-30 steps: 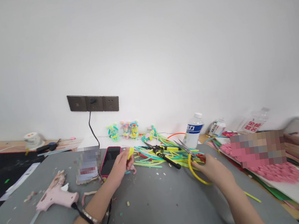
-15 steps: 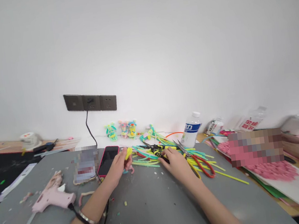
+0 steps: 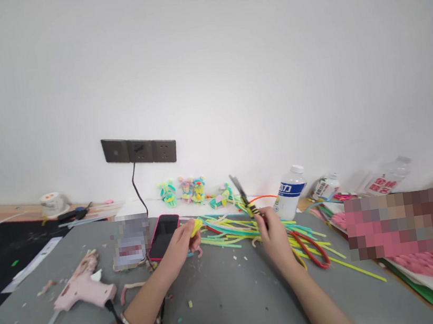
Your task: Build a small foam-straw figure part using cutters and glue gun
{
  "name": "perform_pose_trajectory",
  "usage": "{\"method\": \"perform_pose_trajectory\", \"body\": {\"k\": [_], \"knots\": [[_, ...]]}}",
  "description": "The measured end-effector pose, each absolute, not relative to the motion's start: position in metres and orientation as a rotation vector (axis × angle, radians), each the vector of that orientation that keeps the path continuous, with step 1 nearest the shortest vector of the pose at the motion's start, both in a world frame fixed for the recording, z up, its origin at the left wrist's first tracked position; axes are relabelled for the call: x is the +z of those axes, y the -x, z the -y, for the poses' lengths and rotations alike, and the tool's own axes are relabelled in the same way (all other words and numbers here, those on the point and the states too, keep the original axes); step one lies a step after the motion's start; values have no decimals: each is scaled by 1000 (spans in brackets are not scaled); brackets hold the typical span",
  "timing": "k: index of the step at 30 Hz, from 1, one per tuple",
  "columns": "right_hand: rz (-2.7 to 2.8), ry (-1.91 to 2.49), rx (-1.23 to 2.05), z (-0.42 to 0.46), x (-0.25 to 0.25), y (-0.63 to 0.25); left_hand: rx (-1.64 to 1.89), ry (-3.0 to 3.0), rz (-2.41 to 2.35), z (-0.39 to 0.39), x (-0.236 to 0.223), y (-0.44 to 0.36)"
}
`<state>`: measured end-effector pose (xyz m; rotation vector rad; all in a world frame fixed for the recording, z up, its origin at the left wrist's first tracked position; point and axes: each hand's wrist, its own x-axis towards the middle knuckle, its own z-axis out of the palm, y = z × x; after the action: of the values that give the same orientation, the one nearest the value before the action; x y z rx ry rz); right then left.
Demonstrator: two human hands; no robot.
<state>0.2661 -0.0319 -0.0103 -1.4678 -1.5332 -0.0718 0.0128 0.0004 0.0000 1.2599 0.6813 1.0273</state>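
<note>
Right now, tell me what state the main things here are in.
Yellow piece: pinched in the left hand
Cutters: gripped in the right hand, blades blurred
Scissors: lying down, blades hidden
Colored strips: loosely piled
Bottle: standing, capped
Phone: screen dark
Glue gun: lying on its side
Plug: in the socket

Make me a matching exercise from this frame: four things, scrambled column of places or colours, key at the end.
Things
1. Yellow piece
2. Black-and-yellow cutters
3. Glue gun
4. Bottle

Places or colours
A. Pink, with a black cord
B. Pinched in the left hand
C. White cap, blue label
D. Gripped in the right hand

Pairs: 1-B, 2-D, 3-A, 4-C
</note>
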Motion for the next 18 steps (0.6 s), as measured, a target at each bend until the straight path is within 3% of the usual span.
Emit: {"method": "perform_pose_trajectory", "body": {"k": [6, 13, 18], "knots": [[1190, 1150, 76, 38, -3, -263, 1016, -1298, -718, 3, 6, -12], [824, 830, 569, 28, -4, -272, 1013, -1305, -757, 4, 8, -12], [884, 723, 969, 34, 7, -275, 1000, -1284, -753, 4, 4, -12]]}}
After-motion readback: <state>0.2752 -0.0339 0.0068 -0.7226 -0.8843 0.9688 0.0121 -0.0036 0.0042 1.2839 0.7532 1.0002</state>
